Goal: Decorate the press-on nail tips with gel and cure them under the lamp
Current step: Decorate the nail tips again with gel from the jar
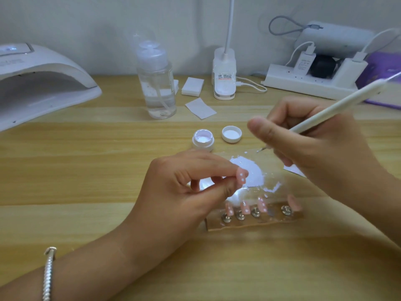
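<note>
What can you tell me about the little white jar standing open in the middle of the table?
The jar is small, round and white, plastic by its look. It stands upright on the wooden table, open, with pale glossy gel inside. Its lid lies upturned just to its right, apart from it. The left hand, pinching a pink nail tip, is just in front of it; neither hand holds it.

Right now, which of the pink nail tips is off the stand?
The white-dotted nail tip pinched in the fingertips of the left hand. The other four sit in a row on the clear stand.
</note>
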A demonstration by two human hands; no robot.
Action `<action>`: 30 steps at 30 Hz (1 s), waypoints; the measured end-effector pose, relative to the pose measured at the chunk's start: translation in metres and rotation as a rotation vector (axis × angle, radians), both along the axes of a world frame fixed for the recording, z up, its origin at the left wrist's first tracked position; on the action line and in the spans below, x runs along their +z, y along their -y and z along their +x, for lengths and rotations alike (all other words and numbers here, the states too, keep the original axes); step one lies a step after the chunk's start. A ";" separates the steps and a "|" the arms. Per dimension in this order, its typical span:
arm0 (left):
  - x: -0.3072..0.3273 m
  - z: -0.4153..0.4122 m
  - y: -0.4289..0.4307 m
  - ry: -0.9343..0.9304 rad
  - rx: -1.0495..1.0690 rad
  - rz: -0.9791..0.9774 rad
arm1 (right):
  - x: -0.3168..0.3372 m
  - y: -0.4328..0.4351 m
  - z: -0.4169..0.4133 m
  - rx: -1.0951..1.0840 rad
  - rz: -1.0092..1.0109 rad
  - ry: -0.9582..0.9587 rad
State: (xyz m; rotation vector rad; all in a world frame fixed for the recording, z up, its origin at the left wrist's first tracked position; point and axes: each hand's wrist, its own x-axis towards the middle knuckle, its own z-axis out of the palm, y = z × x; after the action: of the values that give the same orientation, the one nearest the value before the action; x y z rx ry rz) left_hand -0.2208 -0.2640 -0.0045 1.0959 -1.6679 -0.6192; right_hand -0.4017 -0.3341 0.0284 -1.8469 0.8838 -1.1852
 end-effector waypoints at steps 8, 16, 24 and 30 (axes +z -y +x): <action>-0.003 0.003 0.001 -0.049 0.077 0.060 | -0.020 0.014 -0.005 0.036 0.035 -0.294; -0.002 0.003 0.001 -0.069 0.078 0.088 | -0.021 0.013 -0.006 -0.013 -0.041 -0.263; -0.001 0.002 0.001 -0.068 0.030 0.085 | -0.002 -0.010 0.002 0.027 -0.080 0.070; 0.001 0.002 0.000 -0.059 -0.028 0.063 | -0.003 -0.027 0.010 0.054 -0.007 0.146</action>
State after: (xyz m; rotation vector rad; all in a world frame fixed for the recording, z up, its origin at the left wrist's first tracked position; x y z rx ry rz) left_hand -0.2192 -0.2637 -0.0039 1.0902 -1.6252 -0.7198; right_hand -0.3920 -0.3068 0.0259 -1.7539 0.7445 -1.2730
